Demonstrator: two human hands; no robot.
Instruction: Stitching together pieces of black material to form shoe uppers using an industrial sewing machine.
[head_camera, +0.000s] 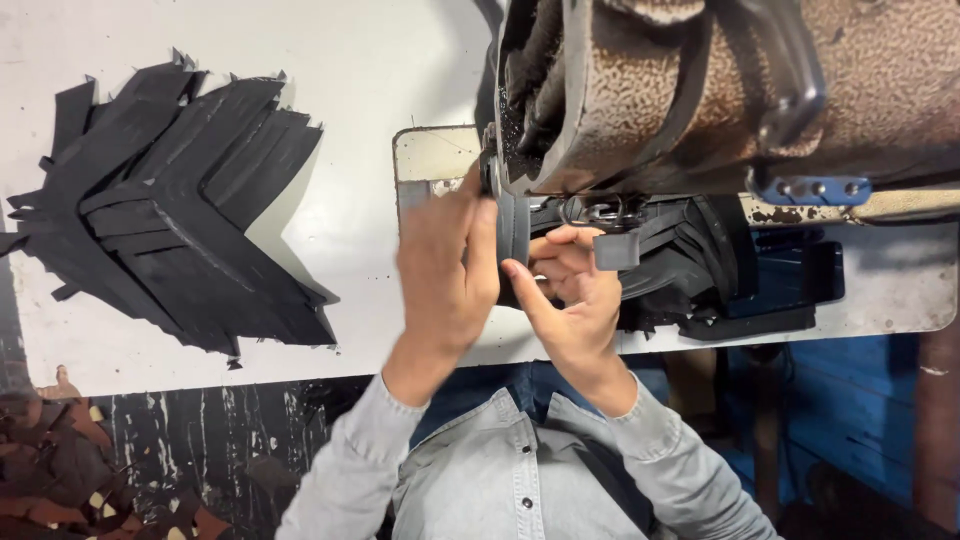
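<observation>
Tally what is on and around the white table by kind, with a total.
Sewing machine: 1
Stack of black chevron-cut pieces: 1
Grey strip held at the machine: 1
Hands, left hand and right hand: 2
White table: 1
Heap of brown scraps: 1
Total: 7

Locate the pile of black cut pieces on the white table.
In the head view, the pile of black cut pieces lies on the white table, beyond the left hand.

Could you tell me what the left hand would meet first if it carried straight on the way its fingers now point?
Probably the sewing machine head: the left hand points up along the grey strip towards it, though depth is unclear.
</observation>
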